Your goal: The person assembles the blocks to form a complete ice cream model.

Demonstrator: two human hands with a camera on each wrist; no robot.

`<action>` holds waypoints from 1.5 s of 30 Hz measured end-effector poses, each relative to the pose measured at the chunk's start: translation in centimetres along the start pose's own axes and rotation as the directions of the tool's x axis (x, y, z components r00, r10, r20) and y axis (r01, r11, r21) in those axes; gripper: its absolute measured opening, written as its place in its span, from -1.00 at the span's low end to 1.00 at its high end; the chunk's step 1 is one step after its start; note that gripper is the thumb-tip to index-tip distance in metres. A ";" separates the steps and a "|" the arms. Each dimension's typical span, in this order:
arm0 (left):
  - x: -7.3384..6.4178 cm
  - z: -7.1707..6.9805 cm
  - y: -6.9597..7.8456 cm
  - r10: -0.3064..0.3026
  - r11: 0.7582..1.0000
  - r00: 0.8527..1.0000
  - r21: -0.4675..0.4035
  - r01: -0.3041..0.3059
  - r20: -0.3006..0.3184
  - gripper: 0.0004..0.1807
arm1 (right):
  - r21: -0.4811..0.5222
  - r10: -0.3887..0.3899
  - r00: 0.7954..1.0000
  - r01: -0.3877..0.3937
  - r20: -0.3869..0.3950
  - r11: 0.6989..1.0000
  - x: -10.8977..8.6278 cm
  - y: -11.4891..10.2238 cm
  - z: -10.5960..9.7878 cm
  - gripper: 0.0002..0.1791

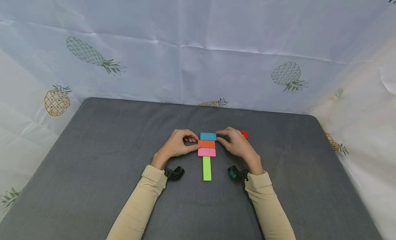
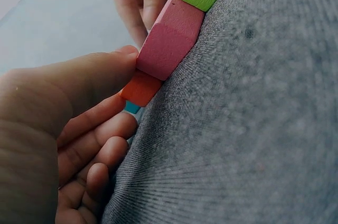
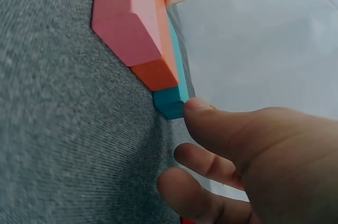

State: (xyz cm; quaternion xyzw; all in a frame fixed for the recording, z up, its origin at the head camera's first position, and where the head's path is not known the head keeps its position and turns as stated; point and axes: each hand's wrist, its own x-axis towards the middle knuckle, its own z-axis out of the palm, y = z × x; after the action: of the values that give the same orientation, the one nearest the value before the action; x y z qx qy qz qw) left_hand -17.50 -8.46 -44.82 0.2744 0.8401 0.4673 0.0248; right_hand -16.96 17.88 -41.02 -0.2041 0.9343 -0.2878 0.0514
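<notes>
Around the middle of the grey table [image 1: 108, 147], four blocks line up before you: the green block [image 1: 207, 168] lengthwise at the near end, then the pink block [image 1: 206, 152], the orange block [image 1: 206, 144] and the blue block [image 1: 208, 136], all crosswise. Your left hand [image 1: 177, 144] sets its thumb at the left ends of pink and orange, fingers loosely bent, unclenched. Your right hand [image 1: 237, 144] touches blue's right end with its thumb, fingers loose. Just right, partly hidden, lies the red block [image 1: 244, 134].

The blue block [image 1: 208, 136], orange block [image 1: 206, 144] and pink block [image 1: 206, 152] lie crosswise, far to near; a green block [image 1: 207, 168] runs lengthwise nearest; a red block [image 1: 244, 134] lies right.
</notes>
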 end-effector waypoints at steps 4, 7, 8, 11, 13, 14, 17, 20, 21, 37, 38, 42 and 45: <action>0.0 0.0 -0.1 0.010 1.000 1.000 0.004 -0.010 -0.005 -0.78 | 0.002 -0.001 1.000 0.001 -0.008 1.000 0.1 0.0 0.2 -0.65; 0.0 0.1 -0.1 0.009 1.000 1.000 0.007 -0.009 -0.007 -0.78 | -0.003 -0.003 1.000 0.003 -0.009 1.000 0.2 -0.1 0.5 -0.65; 0.0 0.1 -0.2 0.008 1.000 1.000 0.006 -0.007 -0.008 -0.78 | -0.006 -0.004 1.000 0.004 -0.011 1.000 0.2 -0.1 0.5 -0.65; 0.0 0.1 -0.2 -0.004 1.000 1.000 0.007 0.004 -0.009 -0.78 | -0.010 -0.001 1.000 0.001 -0.015 1.000 0.2 -0.2 0.6 -0.65; 0.0 0.1 -0.2 -0.010 1.000 1.000 0.007 0.010 -0.010 -0.78 | -0.011 0.001 1.000 -0.001 -0.016 1.000 0.2 -0.2 0.6 -0.65; 0.0 0.2 -0.2 -0.011 1.000 1.000 0.009 0.011 -0.012 -0.78 | -0.010 0.003 1.000 -0.003 -0.016 1.000 0.2 -0.2 0.6 -0.65; 0.0 0.1 -0.2 -0.018 1.000 1.000 0.010 0.019 -0.014 -0.77 | -0.010 0.005 1.000 -0.005 -0.015 1.000 0.2 -0.3 0.6 -0.65; 0.0 0.0 -0.1 -0.021 1.000 1.000 0.007 0.021 -0.018 -0.76 | -0.011 0.006 1.000 -0.006 -0.018 1.000 0.3 -0.3 0.6 -0.65; 0.0 0.0 0.0 -0.023 1.000 1.000 0.004 0.023 -0.018 -0.76 | -0.012 0.006 1.000 -0.006 -0.019 1.000 0.3 -0.4 0.6 -0.65; 0.2 0.1 0.0 -0.038 0.999 0.999 0.006 0.038 -0.039 -0.80 | -0.011 0.016 1.000 -0.016 -0.018 1.000 0.2 -0.4 0.6 -0.64; 0.2 0.2 0.0 -0.035 0.999 0.998 0.002 0.035 -0.050 -0.82 | -0.010 0.012 1.000 -0.013 -0.021 1.000 0.2 -0.4 0.6 -0.64; 0.3 0.6 0.0 -0.016 1.000 0.994 0.003 0.017 -0.105 -0.85 | -0.005 0.002 1.000 -0.002 -0.027 1.000 0.2 -0.4 0.6 -0.65; 0.4 0.9 -0.1 0.003 1.000 0.990 0.023 0.000 -0.138 -0.79 | -0.005 -0.003 1.000 0.003 -0.027 1.000 0.1 -0.3 0.6 -0.65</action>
State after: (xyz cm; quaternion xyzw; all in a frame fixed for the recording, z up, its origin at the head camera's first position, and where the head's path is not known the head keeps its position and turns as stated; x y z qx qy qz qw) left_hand -17.61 -7.59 -45.29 0.2423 0.8449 0.4754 -0.0366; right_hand -16.84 17.23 -41.35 -0.2017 0.9353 -0.2884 0.0379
